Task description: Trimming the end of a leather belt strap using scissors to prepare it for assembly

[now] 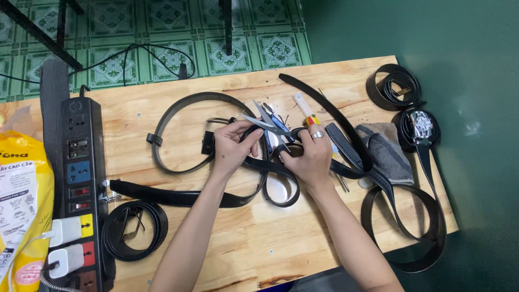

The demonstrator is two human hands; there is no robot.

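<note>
Both hands, left hand [231,147] and right hand [312,157], grip 1 black belt [270,167] beside 1 scissors [266,122].

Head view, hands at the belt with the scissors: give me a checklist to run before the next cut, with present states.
1. Left hand grips the black belt: ok.
2. Right hand holds the scissors: ok.
3. Scissor blades open: ok.
4. Blades lined up on the belt: cannot tell, fingers hide it.
5. Left fingers clear of the blades: not ok, they sit right beside them.
6. Wooden table bears the work: ok.
</note>
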